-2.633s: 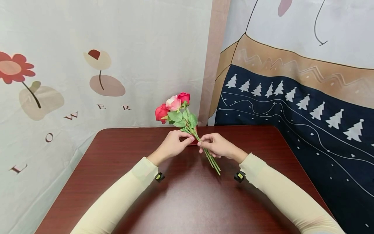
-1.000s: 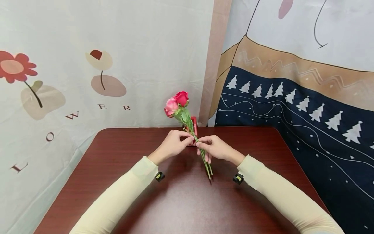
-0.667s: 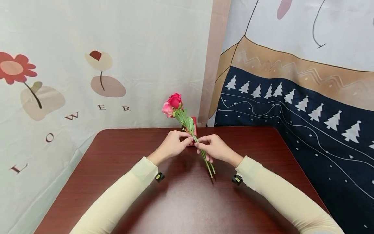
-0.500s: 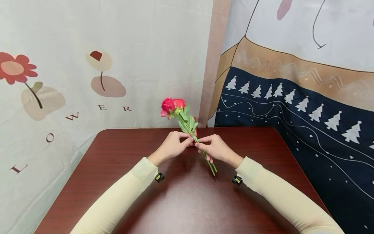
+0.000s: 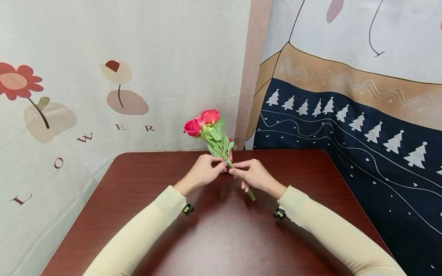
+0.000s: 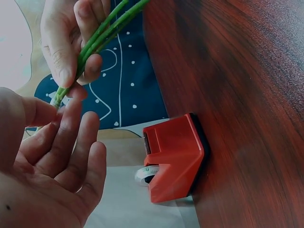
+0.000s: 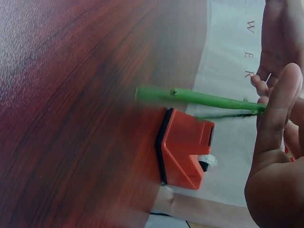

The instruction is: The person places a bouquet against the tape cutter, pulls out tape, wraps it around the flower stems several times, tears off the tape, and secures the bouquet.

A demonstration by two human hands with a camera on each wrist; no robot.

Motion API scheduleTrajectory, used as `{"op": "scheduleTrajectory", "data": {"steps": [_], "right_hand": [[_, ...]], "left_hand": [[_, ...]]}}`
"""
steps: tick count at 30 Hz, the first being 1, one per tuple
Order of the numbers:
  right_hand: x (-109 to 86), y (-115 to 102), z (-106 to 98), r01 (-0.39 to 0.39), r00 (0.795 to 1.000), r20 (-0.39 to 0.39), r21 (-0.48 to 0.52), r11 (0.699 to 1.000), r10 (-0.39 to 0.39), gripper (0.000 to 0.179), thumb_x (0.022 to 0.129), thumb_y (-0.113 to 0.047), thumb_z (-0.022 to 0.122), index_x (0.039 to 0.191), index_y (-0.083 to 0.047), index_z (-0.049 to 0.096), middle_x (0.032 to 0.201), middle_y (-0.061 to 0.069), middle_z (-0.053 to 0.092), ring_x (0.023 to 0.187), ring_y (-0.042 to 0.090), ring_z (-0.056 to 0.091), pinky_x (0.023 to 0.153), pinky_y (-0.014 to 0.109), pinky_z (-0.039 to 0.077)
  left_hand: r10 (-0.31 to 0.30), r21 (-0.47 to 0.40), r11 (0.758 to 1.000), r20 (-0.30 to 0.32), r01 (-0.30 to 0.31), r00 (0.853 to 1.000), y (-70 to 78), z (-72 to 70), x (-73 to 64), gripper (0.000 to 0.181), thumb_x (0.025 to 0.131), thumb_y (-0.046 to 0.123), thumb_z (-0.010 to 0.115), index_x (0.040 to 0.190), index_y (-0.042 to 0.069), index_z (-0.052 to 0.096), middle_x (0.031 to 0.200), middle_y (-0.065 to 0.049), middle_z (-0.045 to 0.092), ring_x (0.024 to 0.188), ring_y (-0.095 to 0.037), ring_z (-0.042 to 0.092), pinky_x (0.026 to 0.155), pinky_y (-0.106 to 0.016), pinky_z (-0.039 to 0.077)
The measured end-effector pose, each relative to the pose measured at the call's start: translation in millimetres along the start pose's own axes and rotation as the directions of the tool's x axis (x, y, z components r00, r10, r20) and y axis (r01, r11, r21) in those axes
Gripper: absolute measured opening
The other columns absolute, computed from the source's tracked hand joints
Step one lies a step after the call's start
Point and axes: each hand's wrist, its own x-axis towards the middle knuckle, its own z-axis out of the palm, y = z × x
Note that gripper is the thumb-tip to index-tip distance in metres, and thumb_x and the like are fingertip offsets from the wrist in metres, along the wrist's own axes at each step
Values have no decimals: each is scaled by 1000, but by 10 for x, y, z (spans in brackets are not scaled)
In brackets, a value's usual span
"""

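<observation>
A small bunch of roses [image 5: 194,127] with green leaves leans to the upper left over the table's far side; two red blooms face me and a bit of pink shows between them. My left hand [image 5: 203,169] pinches the stems just below the leaves, thumb against index finger. Close beside it, my right hand [image 5: 255,176] pinches the same stems [image 6: 102,38] a little lower. The cut ends stick out below the right hand. In the left wrist view, a pale patch on the stems between the fingertips is too small to make out.
A red tape dispenser [image 6: 173,159] with a clear tape roll [image 6: 146,175] stands at the table's far edge, partly hidden behind the bunch in the head view. Printed cloths hang behind the dark red wooden table [image 5: 221,237].
The bunch has turned between my fingers: the pink bloom has gone mostly behind the red ones. Over the last second, the blooms have tilted left. Both hands stay nearly in place.
</observation>
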Motion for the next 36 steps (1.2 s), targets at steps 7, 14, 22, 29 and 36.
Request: {"op": "scheduleTrajectory", "data": {"steps": [7,14,22,29,36], "right_hand": [[-8,-11,13,-3,1000,1,12,1000,3,30,103,-31,80,127,-14,82,80,6,77,45,18,67,47,32,57],[-17,-7,35,-9,1000,-1,-8,1000,9,26,103,-31,80,124,-16,84,72,6,74,41,14,59,43,30,52],[-16,6,4,34,999,37,-48,998,-33,26,104,-35,79,119,-14,84,66,3,69,40,14,54,40,30,47],[-4,32,-7,116,990,75,14,993,-117,21,110,-26,71,115,-8,82,70,12,73,42,17,62,50,56,57],[-16,2,26,104,995,11,-16,994,-104,25,107,-29,75,116,-6,83,72,11,75,45,20,68,51,49,61]], "left_hand": [[-24,-8,1000,-3,24,1000,8,-8,-16,25,108,32,67,111,19,88,93,2,86,90,-10,70,78,-30,53],[-34,-2,999,-6,34,999,10,-2,-14,23,107,32,67,105,21,88,89,6,85,91,-11,71,78,-31,53],[-23,-7,1000,-18,23,1000,19,-3,-4,21,106,30,68,101,22,87,89,7,84,93,-11,72,82,-33,55],[1,-2,1000,-15,-1,1000,22,-19,15,21,107,28,67,100,20,85,94,-8,85,89,-13,71,83,-33,55],[6,1,1000,-16,-6,1000,37,-34,22,22,107,27,67,100,18,86,91,-5,85,87,-12,71,81,-32,55]]}}
